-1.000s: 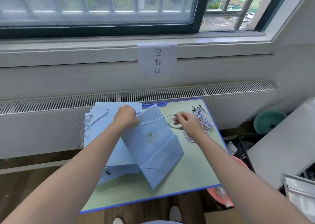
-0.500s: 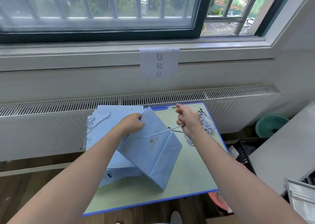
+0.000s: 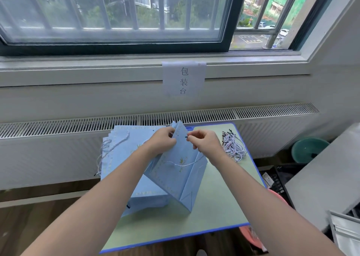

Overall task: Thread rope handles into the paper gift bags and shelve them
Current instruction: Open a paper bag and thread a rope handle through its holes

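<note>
Change: since the earlier frames the gift bag (image 3: 181,170) has been tipped up higher, its top corner now pointing toward the window, and the right hand (image 3: 206,141) has come in from the right to meet the left hand (image 3: 163,141) at the bag's top edge; the rope that was stretched taut between the hands now hangs slack.
Bench: green top with a blue rim (image 3: 175,236), filling the lower middle of the frame; both forearms reach over its near edge.
Gift bag: light blue with a gold mark, standing tilted at the centre of the frame, its folded bottom resting on the bench.
Rope handle: a white twisted rope (image 3: 185,164) droops in a loop across the bag's front face.
Left hand: fingers curled, gripping the bag's top edge from the left.
Right hand: pinching the rope's dark tip (image 3: 187,136) right against the bag's top edge, just beside the left hand.
Bag stack: flat blue bags (image 3: 124,158) lie left of centre under the tilted bag, one with a rope handle (image 3: 109,148) trailing off the left side.
Spare ropes: a loose bundle (image 3: 233,145) on the bench, right of the hands.
Far: a radiator grille (image 3: 253,112) behind the bench, above it a paper sign (image 3: 184,78) under the window sill.
</note>
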Motion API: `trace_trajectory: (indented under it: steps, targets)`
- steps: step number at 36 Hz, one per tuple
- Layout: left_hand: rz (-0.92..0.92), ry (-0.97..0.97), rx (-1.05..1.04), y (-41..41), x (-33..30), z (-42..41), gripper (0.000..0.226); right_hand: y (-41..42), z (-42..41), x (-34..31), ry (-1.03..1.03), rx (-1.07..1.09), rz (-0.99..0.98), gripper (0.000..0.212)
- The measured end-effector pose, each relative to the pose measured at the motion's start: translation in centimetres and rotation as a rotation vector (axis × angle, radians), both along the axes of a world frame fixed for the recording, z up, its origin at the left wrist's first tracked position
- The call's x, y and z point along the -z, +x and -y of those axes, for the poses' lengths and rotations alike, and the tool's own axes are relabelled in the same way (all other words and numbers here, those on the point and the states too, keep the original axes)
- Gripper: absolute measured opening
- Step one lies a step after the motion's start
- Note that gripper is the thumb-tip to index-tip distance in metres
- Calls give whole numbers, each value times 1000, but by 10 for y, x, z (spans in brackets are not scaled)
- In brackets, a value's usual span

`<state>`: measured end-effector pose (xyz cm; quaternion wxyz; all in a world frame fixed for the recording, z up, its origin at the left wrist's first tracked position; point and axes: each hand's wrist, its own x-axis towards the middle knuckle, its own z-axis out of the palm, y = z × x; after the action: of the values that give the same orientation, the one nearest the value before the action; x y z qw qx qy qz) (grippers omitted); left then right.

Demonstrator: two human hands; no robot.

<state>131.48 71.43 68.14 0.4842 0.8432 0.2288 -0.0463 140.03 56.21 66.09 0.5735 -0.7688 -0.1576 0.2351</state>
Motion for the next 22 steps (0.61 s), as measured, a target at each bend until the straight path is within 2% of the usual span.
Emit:
trace_trajectory:
  steps: [8, 11, 22]
  targets:
    - [31, -32, 26, 4, -9, 10, 29, 1, -9, 4, -59, 96, 72, 5]
    - [35, -44, 37, 5, -12, 13, 29, 1, -11, 4, -77, 87, 94, 12]
    - [12, -136, 25, 7, -21, 18, 34, 1, -11, 1, -80, 90, 137, 7]
